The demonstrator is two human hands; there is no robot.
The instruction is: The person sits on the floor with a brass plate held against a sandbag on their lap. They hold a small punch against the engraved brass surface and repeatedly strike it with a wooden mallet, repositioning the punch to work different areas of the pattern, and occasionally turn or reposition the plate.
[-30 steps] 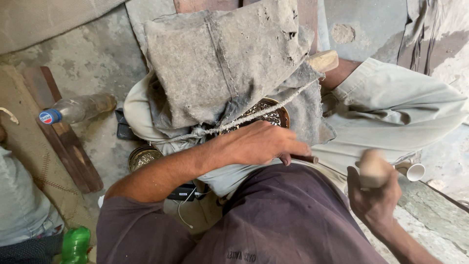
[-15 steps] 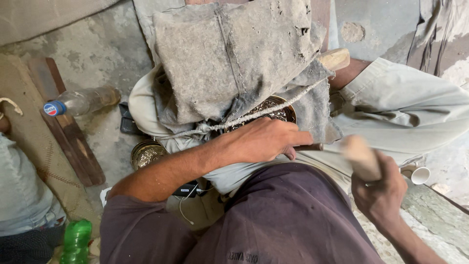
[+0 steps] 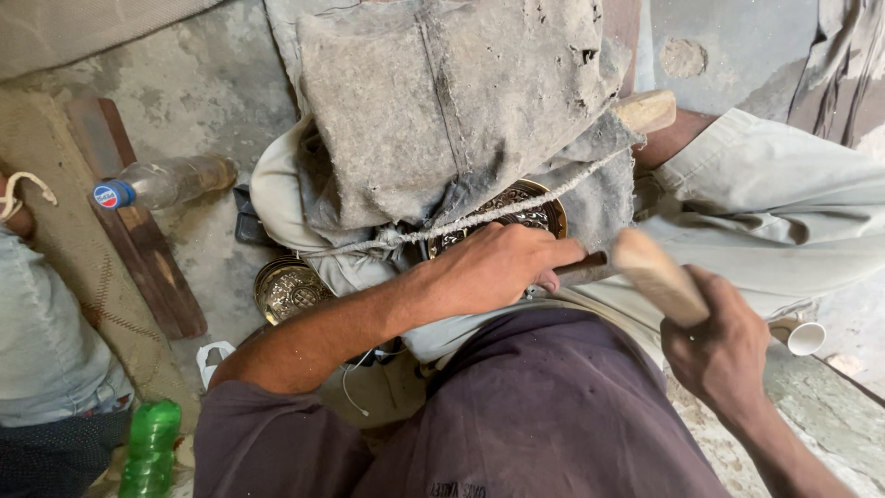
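My left hand (image 3: 498,267) grips a thin dark metal tool (image 3: 583,268) whose end sticks out to the right of my fingers, over an engraved brass plate (image 3: 516,205). The plate is half hidden under a grey dusty cloth (image 3: 442,111) tied with a white cord (image 3: 479,219). In my right hand (image 3: 724,346) is a pale wooden mallet (image 3: 653,273), whose head touches or hovers at the tool's end. My dark purple shirt fills the bottom of the view.
A second engraved brass plate (image 3: 288,290) lies on the floor at left. A clear plastic bottle (image 3: 166,183) and a wooden plank (image 3: 138,221) lie further left; a green bottle (image 3: 147,447) stands at the bottom left. A white cup (image 3: 806,337) sits at right.
My right hand has swung the mallet from lower right up and left, down onto the tool. My left hand has stayed on the plate.
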